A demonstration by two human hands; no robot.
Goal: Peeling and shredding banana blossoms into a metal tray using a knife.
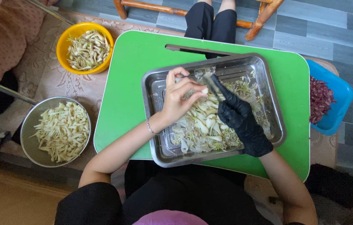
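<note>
1. Step in hand, by the look of it: trimming or peeling small white bulbs over the steel tray, one piece at a time.
2. Left hand, bare, fingers curled in a pinch on one white bulb, held just above the pile of bulbs in the tray.
3. Right hand, in a black glove, closed round a thin tool, likely a small knife; blade blurred, tip right beside the pinched bulb.
4. Next move, as a judgement: needs a steady pinch and a short controlled cut close to the fingertips; slip risk on the bare fingers.
5. Tray also full of thin skins and stringy roots mixed with the bulbs.
6. Surface: green lap table with a slot near the far edge, tray sitting in the middle of it.
7. Around: yellow bowl of rooty trimmings at far left, steel bowl of cleaned white pieces near left, blue tub with dark red bits on the right.
8. Room: patterned cloth under the bowls, grey plank floor, wooden chair legs ahead.
</note>
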